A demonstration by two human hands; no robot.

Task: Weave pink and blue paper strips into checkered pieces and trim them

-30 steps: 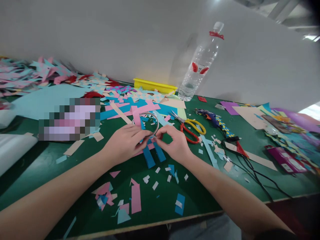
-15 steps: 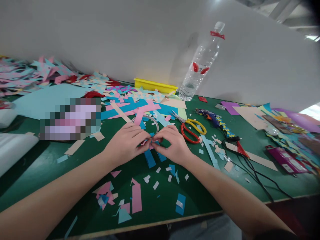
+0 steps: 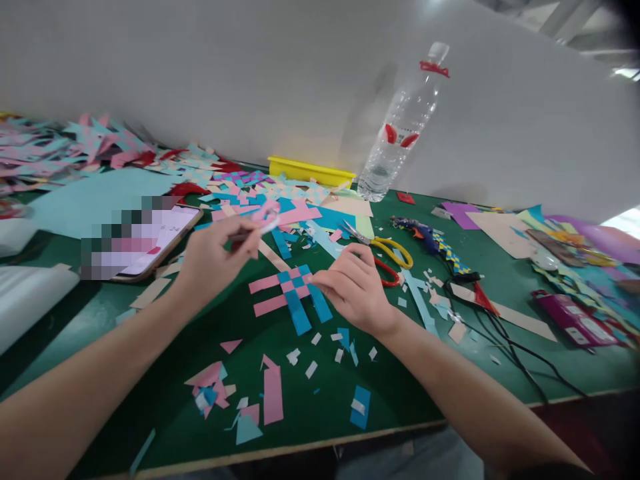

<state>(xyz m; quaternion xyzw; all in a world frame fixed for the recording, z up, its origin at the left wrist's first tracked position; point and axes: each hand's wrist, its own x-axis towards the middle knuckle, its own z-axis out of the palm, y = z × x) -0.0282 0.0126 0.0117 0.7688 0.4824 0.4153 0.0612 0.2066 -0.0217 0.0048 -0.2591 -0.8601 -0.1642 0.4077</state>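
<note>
A big plain grey wall (image 3: 225,80) stood behind the long green table (image 3: 395,393). Against the wall leaned a tall clear plastic bottle (image 3: 403,127) with a red tie round its neck and a little water at the bottom. A long yellow tray (image 3: 310,172) lay near its foot. Over on the left was a flat phone (image 3: 170,237) with a lit screen, partly covered by fuzzy squares. The person's left hand (image 3: 217,253) was up off the table, thumb and fingers pinched together on something. The right hand (image 3: 355,287) was low, its fingers curled in; I couldn't tell if they gripped anything. Just past it lay metal scissors with one yellow handle and one red one (image 3: 369,241). The pink and blue woven paper piece (image 3: 295,290) sat flat on the table between the two hands, with the right fingertips at its right edge. The left hand's pinch was on a small, blurry pink and white ring (image 3: 270,220), held above the table. Nearer the front edge lay a pink paper strip (image 3: 273,397) and lots of tiny white paper bits (image 3: 311,369).
</note>
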